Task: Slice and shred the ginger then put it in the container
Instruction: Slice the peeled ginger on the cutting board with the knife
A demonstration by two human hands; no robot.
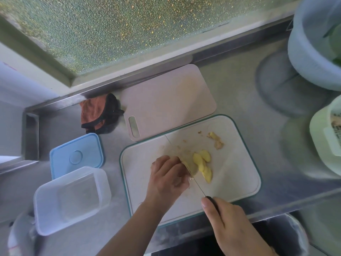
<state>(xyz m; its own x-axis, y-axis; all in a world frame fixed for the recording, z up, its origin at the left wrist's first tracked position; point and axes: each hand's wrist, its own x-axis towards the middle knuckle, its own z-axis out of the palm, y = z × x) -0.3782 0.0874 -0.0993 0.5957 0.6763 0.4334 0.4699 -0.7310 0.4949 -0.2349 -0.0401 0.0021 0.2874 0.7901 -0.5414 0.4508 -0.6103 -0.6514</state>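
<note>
On the white cutting board with a teal rim (230,182) lie several yellow ginger slices (203,164). My left hand (168,177) presses down on the uncut ginger piece, which its fingers mostly hide. My right hand (230,224) grips the black handle of a knife (196,181), whose thin blade runs up the board right beside my left fingers. Ginger peel scraps (215,140) lie at the board's far side. An empty clear plastic container (72,199) stands to the left of the board, with its blue lid (76,154) behind it.
A pink cutting board (166,100) lies behind the white one, beside a crumpled orange and black cloth (100,113). A pale blue basin (317,47) and a green basket (326,139) stand at the right. A bin (284,235) sits below the steel counter's front edge.
</note>
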